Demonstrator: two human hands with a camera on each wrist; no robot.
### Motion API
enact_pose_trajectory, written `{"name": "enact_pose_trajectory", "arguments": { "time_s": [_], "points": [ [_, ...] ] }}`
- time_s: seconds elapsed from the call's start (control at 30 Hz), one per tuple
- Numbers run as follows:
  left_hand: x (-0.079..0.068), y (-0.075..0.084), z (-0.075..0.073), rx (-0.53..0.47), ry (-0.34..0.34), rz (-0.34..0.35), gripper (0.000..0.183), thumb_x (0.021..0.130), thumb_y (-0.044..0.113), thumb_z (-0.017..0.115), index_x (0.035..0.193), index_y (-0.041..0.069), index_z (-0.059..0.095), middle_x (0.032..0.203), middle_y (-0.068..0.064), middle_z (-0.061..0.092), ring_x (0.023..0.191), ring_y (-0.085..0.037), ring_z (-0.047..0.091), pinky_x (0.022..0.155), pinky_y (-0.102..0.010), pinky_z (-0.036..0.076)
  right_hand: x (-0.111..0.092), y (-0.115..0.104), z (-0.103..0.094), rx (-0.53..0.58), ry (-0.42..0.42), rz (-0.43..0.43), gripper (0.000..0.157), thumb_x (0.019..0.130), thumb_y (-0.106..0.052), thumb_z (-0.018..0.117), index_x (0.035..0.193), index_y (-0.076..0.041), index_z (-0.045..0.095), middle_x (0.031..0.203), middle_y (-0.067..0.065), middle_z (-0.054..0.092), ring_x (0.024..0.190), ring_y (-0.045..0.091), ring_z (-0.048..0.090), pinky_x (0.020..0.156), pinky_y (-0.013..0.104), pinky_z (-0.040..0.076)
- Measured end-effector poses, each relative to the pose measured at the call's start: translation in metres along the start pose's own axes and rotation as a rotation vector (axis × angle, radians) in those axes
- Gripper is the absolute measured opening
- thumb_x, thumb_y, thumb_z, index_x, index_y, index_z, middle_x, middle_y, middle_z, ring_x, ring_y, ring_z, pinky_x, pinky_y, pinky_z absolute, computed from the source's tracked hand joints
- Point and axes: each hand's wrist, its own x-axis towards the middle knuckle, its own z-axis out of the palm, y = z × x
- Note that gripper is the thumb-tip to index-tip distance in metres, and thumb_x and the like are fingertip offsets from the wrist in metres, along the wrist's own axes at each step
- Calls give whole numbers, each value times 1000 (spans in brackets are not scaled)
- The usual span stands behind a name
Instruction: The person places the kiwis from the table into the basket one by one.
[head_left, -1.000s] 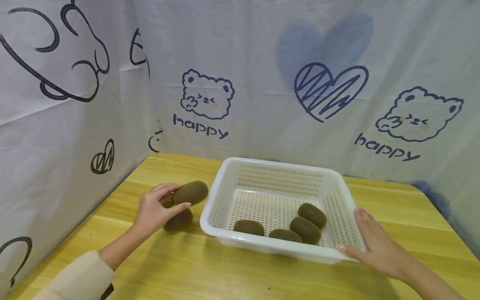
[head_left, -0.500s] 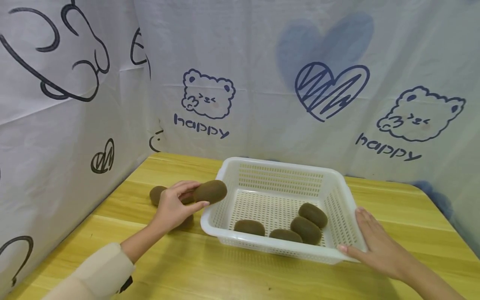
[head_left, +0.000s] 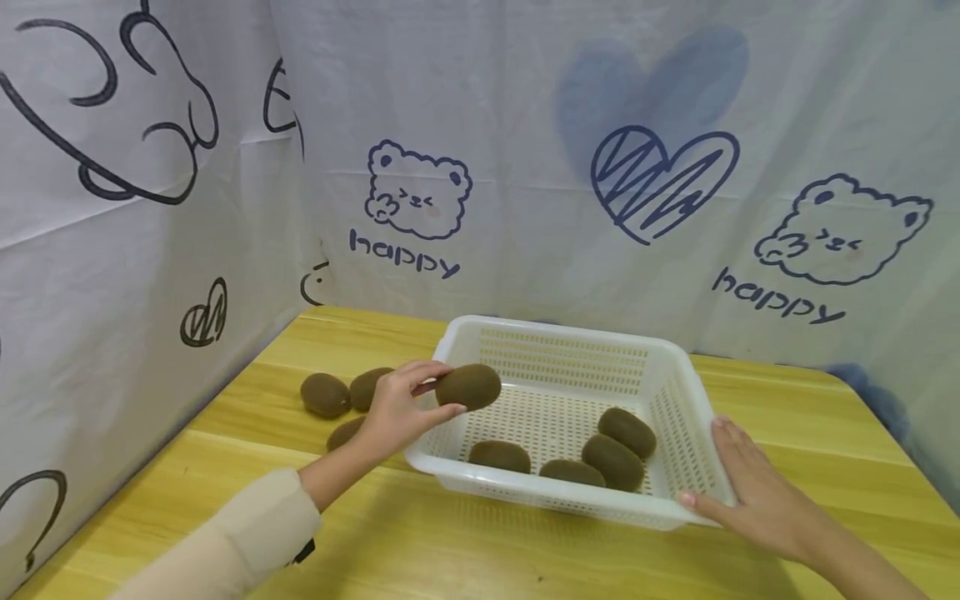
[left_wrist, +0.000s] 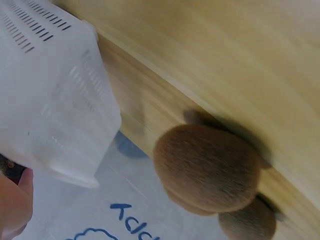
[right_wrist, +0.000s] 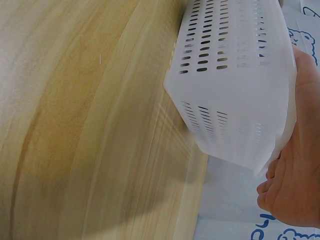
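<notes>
In the head view my left hand pinches a brown kiwi between thumb and fingers. The kiwi is over the left part of a white plastic basket, above its floor. My right hand holds the basket's right near corner, with the thumb on the rim and the fingers along the outer side; the right wrist view shows this hand against the wall. Several kiwis lie inside the basket. On the table left of it are three more, including one kiwi at the far left; my left arm partly hides others.
The wooden table runs up to white cloth with drawings at the back and left. In the left wrist view, kiwis rest on the table beside the basket.
My left hand has carried its kiwi rightward, from beside the basket to over its left part. The kiwis on the table have come into fuller view. My right hand and the basket stay put.
</notes>
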Motion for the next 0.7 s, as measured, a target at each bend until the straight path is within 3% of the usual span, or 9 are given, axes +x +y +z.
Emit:
{"name": "enact_pose_trajectory", "arguments": {
  "time_s": [0.2, 0.43, 0.7],
  "points": [
    [9, 0, 16, 74, -50, -3, 40, 67, 6, 81, 103, -6, 66, 104, -17, 66, 95, -28, 64, 82, -25, 56, -1, 0, 1, 2, 2, 12, 100, 84, -43, 62, 145, 9, 3, 149, 35, 4, 136, 53, 9, 106, 69, 12],
    [20, 0, 26, 199, -145, -55, 40, 69, 10, 80, 103, -7, 66, 103, -18, 66, 93, -27, 64, 81, -29, 57, 0, 0, 1, -6, 5, 7, 100, 84, -42, 62, 145, 9, 2, 149, 35, 4, 135, 54, 9, 105, 70, 14],
    [32, 0, 35, 358, -333, -106, 38, 69, 11, 81, 98, -8, 67, 98, -19, 68, 93, -29, 63, 82, -38, 54, -1, 0, 1, 2, 4, 9, 100, 84, -42, 62, 146, 8, 2, 150, 34, 3, 135, 54, 9, 103, 71, 14]
  ]
}}
